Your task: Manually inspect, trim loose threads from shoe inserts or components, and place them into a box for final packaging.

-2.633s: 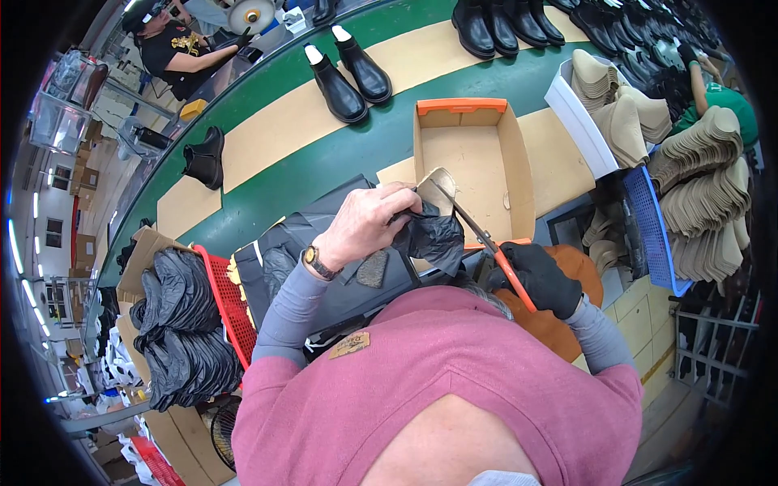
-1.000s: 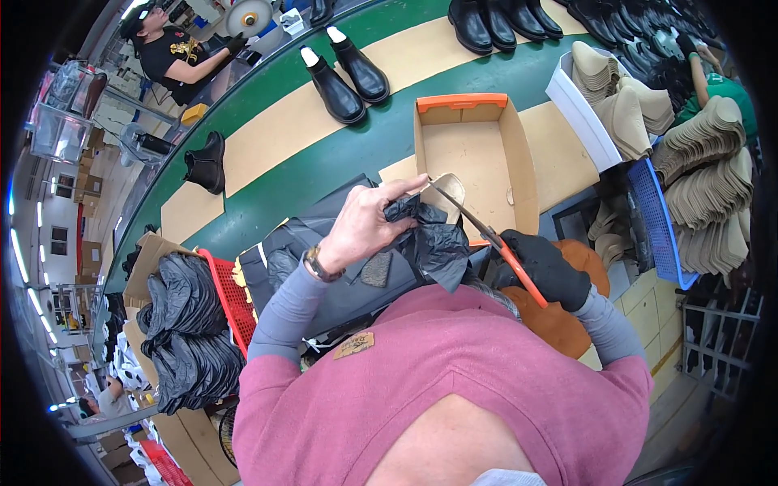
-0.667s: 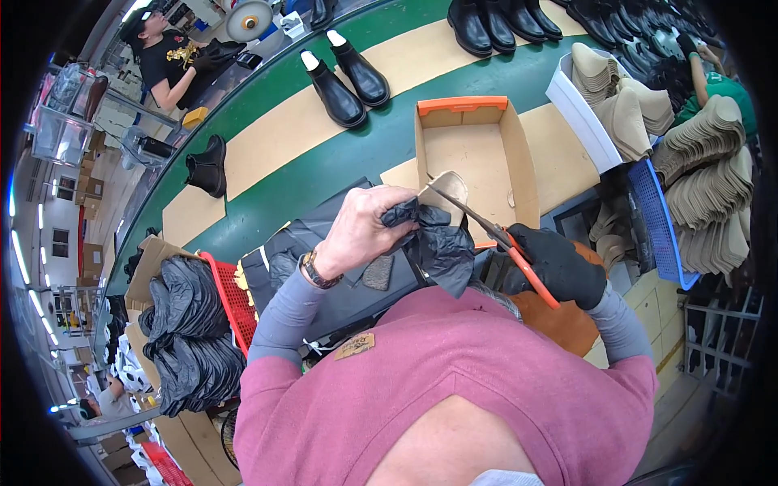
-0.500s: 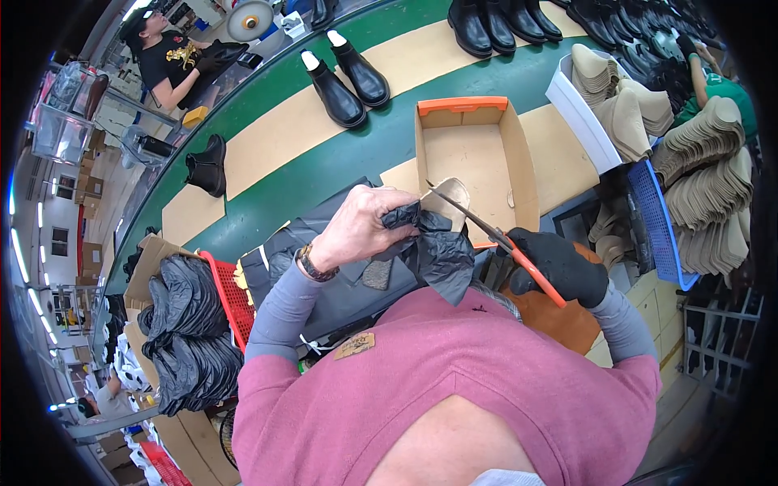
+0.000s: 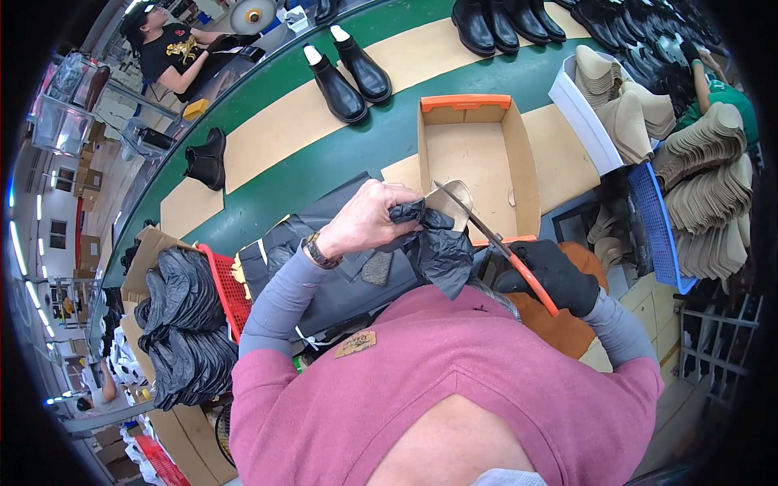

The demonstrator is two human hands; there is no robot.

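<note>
With the left hand [image 5: 369, 216] clamped on crumpled black sheeting [image 5: 447, 261] near the shoebox [image 5: 523, 162] and the right hand's [image 5: 565, 279] grip closed around orange-handled scissors [image 5: 531, 281], the blades [image 5: 470, 215] could stray onto bare fingers [image 5: 401, 194] if the beige piece [image 5: 460, 193] shifts.

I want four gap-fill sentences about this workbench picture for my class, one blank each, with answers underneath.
1. The right hand, holding the scissors, wears a ____.
2. The left hand grips crumpled material coloured ____.
3. The basket right of the open box is coloured ____.
4. Beneath the brown strips, the table is coloured ____.

Answers: glove; black; blue; green.
</note>
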